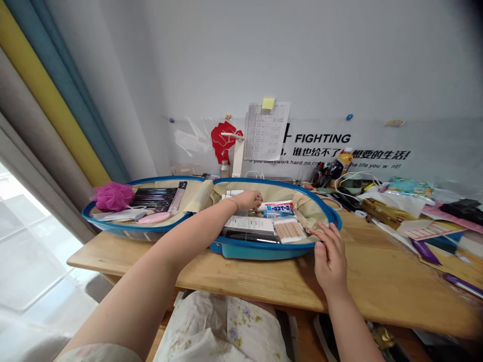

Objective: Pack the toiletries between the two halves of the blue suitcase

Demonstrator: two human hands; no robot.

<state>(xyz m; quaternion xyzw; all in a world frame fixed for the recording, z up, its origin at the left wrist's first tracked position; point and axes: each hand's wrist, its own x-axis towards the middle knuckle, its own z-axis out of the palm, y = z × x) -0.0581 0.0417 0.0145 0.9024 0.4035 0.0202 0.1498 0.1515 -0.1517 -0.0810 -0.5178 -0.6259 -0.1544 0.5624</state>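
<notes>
Left hand (pixel 245 200) reaches down into the open case, with its fingers (pixel 259 199) pressed together just above a white and blue tube of toothpaste (pixel 277 207); I cannot tell if they pinch something. Right hand (pixel 330 259) rests outside the tube's side, its fingers spread a little and curved over the rim of a blue hard-shell suitcase (pixel 260 250), which lies open and flat. Under the left hand, the tube lies in the right half of the case with its beige fabric lining (pixel 311 208), beside a clear box of wooden cotton swabs (pixel 290 231) and a flat white packet (pixel 247 224). The tube seems light and soft, so a gentle hold around its middle should be enough. The box seems light and thin-walled, better held by its long sides. The stiff shell gives a firm edge to hold.

In the left half lie a pink mesh bath puff (pixel 112 197) and a pale pink soap case (pixel 154 217). A light wooden table (pixel 226 274) bears the suitcase. Farther away, a white paper sheet (pixel 266 130) with a yellow sticky note (pixel 267 103) hangs on the grey wall, above a yellow plastic bottle (pixel 345 163).
</notes>
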